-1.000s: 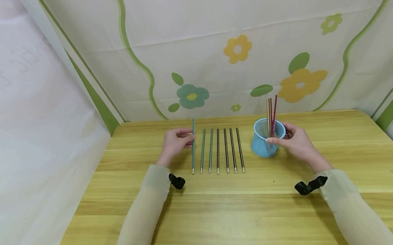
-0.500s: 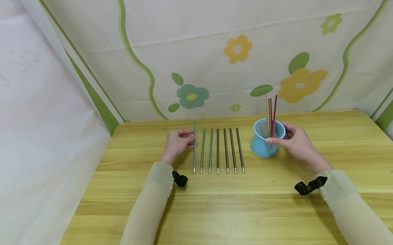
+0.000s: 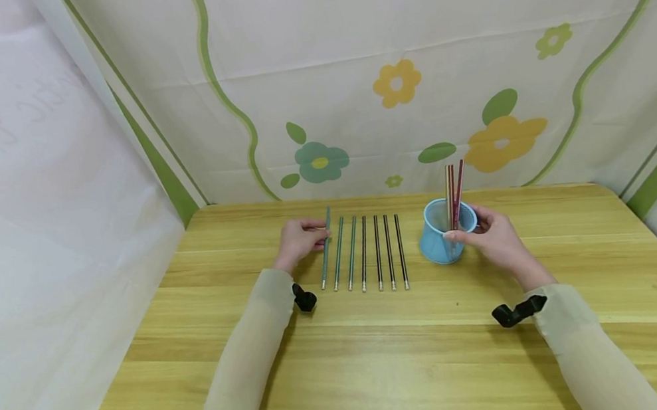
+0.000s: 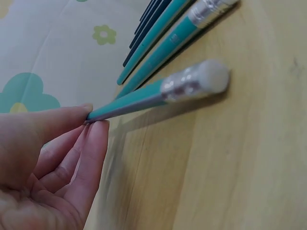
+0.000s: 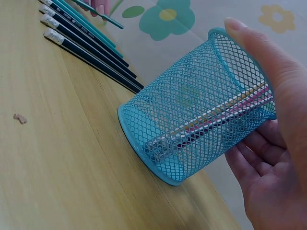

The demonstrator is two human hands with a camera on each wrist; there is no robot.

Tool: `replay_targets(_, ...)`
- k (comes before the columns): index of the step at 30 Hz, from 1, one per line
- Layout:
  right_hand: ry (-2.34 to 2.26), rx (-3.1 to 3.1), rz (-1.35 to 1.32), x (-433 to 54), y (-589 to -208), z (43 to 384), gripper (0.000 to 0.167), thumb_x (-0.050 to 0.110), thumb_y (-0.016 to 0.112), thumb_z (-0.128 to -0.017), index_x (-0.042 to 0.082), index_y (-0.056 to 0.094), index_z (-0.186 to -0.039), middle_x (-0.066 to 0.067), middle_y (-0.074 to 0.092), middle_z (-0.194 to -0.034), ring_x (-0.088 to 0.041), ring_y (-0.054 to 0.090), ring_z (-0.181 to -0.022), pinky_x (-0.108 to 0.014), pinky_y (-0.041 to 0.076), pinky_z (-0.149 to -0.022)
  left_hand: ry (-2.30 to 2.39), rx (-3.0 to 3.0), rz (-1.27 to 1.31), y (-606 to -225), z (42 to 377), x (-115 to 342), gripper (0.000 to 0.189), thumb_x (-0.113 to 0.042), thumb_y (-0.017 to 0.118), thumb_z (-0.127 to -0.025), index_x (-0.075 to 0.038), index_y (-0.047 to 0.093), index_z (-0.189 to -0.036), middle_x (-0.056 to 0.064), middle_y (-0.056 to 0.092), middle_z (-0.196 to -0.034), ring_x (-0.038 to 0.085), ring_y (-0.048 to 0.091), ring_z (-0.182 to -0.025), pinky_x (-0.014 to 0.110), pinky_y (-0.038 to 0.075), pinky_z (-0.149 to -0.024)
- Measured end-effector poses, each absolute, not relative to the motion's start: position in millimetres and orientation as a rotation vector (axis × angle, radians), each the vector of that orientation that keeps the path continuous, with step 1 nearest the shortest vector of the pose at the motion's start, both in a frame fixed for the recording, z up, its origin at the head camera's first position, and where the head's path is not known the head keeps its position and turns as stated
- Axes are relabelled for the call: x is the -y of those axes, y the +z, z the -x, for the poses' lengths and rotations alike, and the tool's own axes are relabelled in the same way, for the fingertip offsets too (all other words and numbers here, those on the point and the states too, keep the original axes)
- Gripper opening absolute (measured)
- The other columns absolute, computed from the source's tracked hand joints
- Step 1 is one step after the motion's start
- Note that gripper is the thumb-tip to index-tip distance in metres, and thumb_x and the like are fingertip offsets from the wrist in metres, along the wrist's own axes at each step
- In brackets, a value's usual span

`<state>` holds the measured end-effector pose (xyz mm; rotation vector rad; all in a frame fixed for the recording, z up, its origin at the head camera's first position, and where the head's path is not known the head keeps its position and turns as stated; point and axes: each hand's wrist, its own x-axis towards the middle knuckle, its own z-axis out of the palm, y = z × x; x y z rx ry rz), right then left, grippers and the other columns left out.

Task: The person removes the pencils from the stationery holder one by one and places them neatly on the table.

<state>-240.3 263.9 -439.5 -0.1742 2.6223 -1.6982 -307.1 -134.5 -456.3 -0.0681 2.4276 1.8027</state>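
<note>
In the head view my left hand [image 3: 302, 241] pinches a teal pencil [image 3: 325, 262] between thumb and fingers. Its far end is raised above the table, and the white eraser end [image 4: 216, 76] points toward me, close to the wood. Just right of it lie two more teal pencils [image 3: 338, 255], then several black pencils [image 3: 378, 253], in a row with erasers toward me. My right hand [image 3: 497, 241] grips the rim and side of a blue mesh pencil cup [image 3: 433, 245]. Several red, pink and gold pencils [image 3: 460, 181] lean inside it, eraser ends down at the base [image 5: 135, 143].
The wooden table [image 3: 370, 374] ends at a printed cloth backdrop [image 3: 355, 115] behind the pencils. Another cloth wall [image 3: 54, 227] rises on the left. A small brown scrap [image 5: 19, 118] lies on the wood in the right wrist view.
My left hand has shifted slightly right and toward me, and the raised end of the teal pencil has come lower. The right hand and the cup have stayed put.
</note>
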Motion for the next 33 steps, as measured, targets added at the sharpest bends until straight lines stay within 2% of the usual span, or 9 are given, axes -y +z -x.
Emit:
replay_targets(22, -1.691, -2.628, 0.169, -263.0, -440.0, 240.7, 0.079, 0.029, 0.078, -0.094, -0.002, 0.038, -0.154, -0.024, 0.051, -0.143, -0.035, 0.052, -0.127, -0.007, 0.046, -0.088, 1.707, -2.516, 0.155, -460.7, 309.4, 130.6, 0.024, -0.001, 0.083, -0.085, 0.002, 0.076, -0.108, 0.015, 0.074, -0.099, 0.019, 0.071, -0.071, 0.027, 0.062, -0.065)
replay_targets(33, -1.687, -2.631, 0.166, -263.0, -439.9, 239.8, 0.079, 0.029, 0.078, -0.094, -0.003, 0.038, -0.154, -0.025, 0.051, -0.143, -0.035, 0.052, -0.126, -0.007, 0.046, -0.088, 1.701, -2.541, 0.153, -461.7, 307.4, 129.2, 0.021, -0.001, 0.081, -0.087, 0.003, 0.076, -0.106, 0.015, 0.073, -0.097, 0.020, 0.071, -0.071, 0.027, 0.062, -0.064)
